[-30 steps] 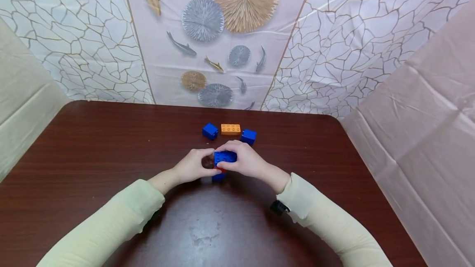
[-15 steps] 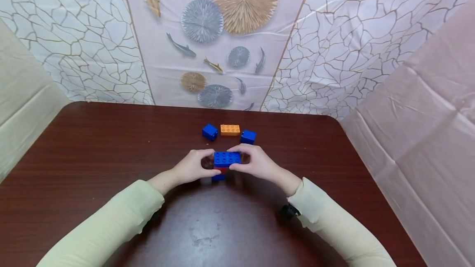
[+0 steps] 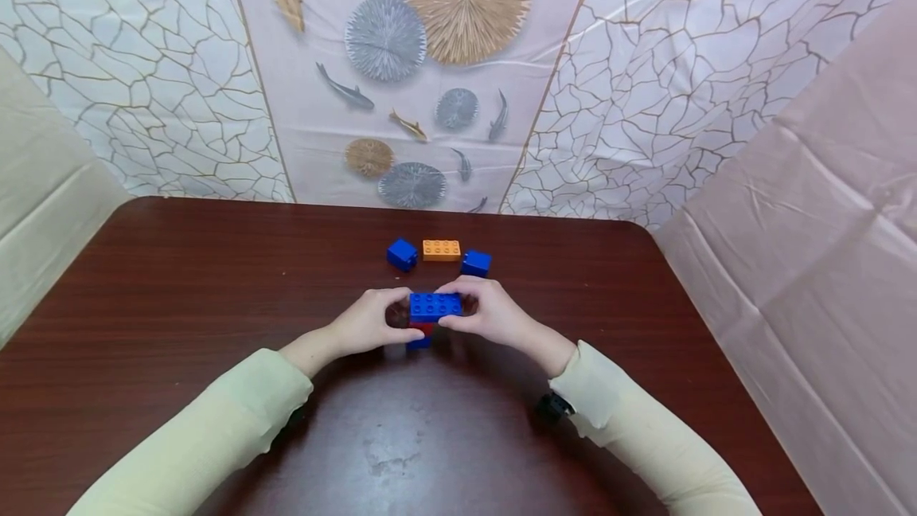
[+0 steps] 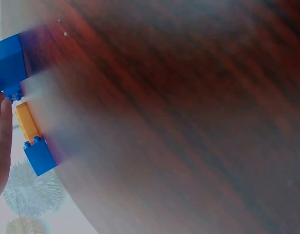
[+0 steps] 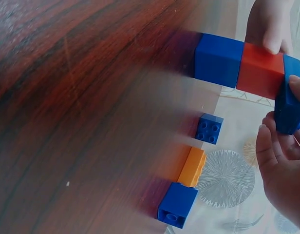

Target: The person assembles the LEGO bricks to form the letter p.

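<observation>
A stack of toy bricks stands on the table between both hands. Its lowest brick is a blue block (image 5: pixel 217 59), with a red brick (image 5: pixel 261 69) above it. Across the top lies a long blue brick (image 3: pixel 430 306), studs up, its right part overhanging the red one. My left hand (image 3: pixel 365 321) holds the red brick from the left, thumb at the near side. Around the right end of the long blue brick, my right hand (image 3: pixel 497 317) pinches with thumb and fingers. At the left wrist view's edge only some fingers (image 4: pixel 5 122) show.
Behind the stack lie a loose orange brick (image 3: pixel 441 250) and two blue bricks, one at its left (image 3: pixel 402 255) and another at its right (image 3: pixel 476 263). The dark wooden table (image 3: pixel 215 277) ends at a patterned cloth backdrop (image 3: pixel 401 126).
My right hand has slid right from over the long blue brick to its right end, uncovering its studs. The left hand keeps its hold. The head view has shifted slightly.
</observation>
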Demonstrator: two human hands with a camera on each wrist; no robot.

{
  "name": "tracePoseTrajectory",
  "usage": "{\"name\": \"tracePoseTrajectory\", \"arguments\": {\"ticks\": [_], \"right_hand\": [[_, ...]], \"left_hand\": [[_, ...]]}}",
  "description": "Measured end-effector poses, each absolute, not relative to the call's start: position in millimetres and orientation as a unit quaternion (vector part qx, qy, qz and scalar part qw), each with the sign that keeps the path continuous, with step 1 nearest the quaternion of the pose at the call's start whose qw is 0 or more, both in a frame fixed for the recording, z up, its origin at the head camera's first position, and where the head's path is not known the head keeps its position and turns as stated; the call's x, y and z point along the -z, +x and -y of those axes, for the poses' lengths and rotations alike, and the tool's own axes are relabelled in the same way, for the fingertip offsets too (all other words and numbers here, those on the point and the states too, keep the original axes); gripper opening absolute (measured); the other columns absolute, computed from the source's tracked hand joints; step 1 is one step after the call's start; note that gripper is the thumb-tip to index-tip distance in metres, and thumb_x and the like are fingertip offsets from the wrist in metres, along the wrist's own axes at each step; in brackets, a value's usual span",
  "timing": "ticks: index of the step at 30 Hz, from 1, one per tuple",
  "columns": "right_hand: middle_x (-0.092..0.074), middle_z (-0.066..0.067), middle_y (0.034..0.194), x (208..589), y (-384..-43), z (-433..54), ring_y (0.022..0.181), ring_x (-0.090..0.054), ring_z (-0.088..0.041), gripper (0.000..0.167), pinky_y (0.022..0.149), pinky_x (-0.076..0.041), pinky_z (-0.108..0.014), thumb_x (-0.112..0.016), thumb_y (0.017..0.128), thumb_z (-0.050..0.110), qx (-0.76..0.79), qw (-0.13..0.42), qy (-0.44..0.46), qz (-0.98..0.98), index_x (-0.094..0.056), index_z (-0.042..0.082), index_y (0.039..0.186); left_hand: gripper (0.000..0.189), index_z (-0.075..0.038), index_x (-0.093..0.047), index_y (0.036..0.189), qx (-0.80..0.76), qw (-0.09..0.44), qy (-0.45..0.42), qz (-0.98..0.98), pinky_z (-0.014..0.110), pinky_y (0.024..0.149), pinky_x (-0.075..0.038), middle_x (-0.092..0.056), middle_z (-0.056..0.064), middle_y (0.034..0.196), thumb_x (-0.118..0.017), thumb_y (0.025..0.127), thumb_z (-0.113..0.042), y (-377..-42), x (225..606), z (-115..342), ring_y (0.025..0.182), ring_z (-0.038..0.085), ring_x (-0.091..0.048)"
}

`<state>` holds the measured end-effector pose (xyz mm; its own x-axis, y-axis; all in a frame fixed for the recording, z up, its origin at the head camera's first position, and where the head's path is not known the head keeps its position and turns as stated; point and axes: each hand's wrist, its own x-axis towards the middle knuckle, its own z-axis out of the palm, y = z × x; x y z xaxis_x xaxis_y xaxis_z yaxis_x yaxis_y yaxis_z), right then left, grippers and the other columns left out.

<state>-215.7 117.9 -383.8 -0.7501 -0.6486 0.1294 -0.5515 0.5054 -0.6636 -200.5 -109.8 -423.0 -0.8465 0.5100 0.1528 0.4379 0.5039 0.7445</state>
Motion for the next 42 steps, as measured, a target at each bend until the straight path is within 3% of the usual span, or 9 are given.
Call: {"name": "tracePoseTrajectory", "arguments": {"ticks": [5,14,27,34,42], "right_hand": [[-0.064,-0.006,0.092,384,-218,-117,0.076,-0.051,-0.014,0.036,0.064,-0.05,-0.021,-0.074,0.08,0.019,0.349,0.068,-0.35,-0.867,-0.065,0.008,0.112],[-0.064,-0.007,0.094,383,-218,-116,0.078,-0.052,-0.016,0.037,0.064,-0.05,-0.021,-0.075,0.08,0.019,0.348,0.072,-0.341,-0.87,-0.064,0.007,0.113],[-0.066,-0.011,0.101,391,-226,-136,0.086,-0.061,-0.019,0.043,0.077,-0.054,-0.028,-0.074,0.079,0.015,0.342,0.139,-0.317,-0.873,-0.059,0.004,0.118],[-0.065,-0.013,0.107,399,-243,-150,0.096,-0.059,-0.024,0.041,0.087,-0.051,-0.039,-0.074,0.08,0.017,0.332,0.107,-0.246,-0.904,-0.061,0.003,0.117],[-0.062,-0.017,0.111,398,-269,-150,0.098,-0.057,-0.028,0.041,0.088,-0.049,-0.041,-0.073,0.081,0.018,0.339,0.056,-0.159,-0.926,-0.06,0.004,0.118]], "left_hand": [[0.045,-0.014,-0.059,0.114,-0.445,0.021,0.268,-0.854,0.035,0.085,-0.052,-0.067,0.001,0.103,-0.077,0.077,-0.032,-201,418,112,0.092,0.013,-0.062],[0.03,-0.012,-0.063,0.1,-0.483,0.022,0.255,-0.838,0.032,0.081,-0.054,-0.069,0.003,0.096,-0.077,0.077,-0.025,-200,412,111,0.086,0.014,-0.064],[0.029,-0.012,-0.062,0.097,-0.487,0.035,0.249,-0.836,0.031,0.078,-0.055,-0.068,0.003,0.093,-0.078,0.076,-0.025,-201,415,109,0.082,0.013,-0.063],[0.028,-0.014,-0.061,0.097,-0.478,0.04,0.24,-0.844,0.028,0.077,-0.054,-0.068,0.003,0.094,-0.077,0.077,-0.026,-200,414,109,0.082,0.013,-0.061],[0.028,-0.012,-0.061,0.097,-0.477,0.043,0.238,-0.845,0.026,0.075,-0.054,-0.067,0.004,0.095,-0.077,0.077,-0.023,-199,412,108,0.082,0.013,-0.061]]}}
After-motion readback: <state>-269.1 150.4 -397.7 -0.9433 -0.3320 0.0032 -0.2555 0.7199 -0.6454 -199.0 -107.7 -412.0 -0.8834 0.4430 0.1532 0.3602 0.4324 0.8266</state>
